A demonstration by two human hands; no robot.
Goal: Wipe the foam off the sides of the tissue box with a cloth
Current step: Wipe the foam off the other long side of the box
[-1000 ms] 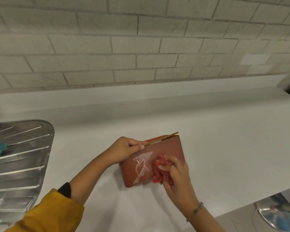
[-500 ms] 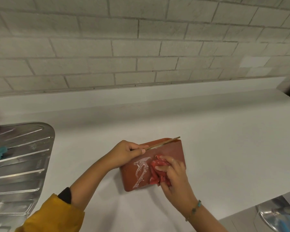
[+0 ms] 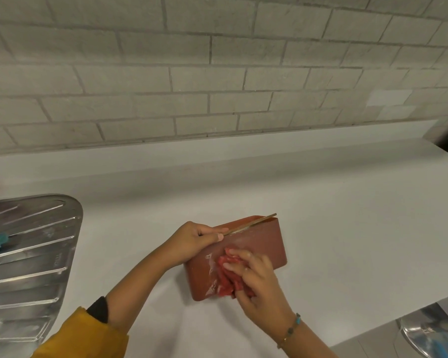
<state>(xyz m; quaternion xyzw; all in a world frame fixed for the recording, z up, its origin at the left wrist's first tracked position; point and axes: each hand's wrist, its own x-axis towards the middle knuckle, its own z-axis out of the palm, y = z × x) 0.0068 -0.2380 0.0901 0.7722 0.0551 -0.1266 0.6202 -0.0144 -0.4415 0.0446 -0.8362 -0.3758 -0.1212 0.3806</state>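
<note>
Cloth (image 3: pixel 228 277) slid toward 9 o'clock across the tissue box (image 3: pixel 264 244) side; foam (image 3: pixel 208 257) mostly gone, streaks remain. Right hand (image 3: pixel 259 282) fingers (image 3: pixel 237 266) clutch the cloth, left hand (image 3: pixel 189 241) grips the box rim, 6 o'clock on the table (image 3: pixel 347 228).

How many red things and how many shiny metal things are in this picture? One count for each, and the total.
Red: 2, the tissue box and the cloth.
Shiny metal: 2, the drainboard and a round object at lower right.
Total: 4.
</note>
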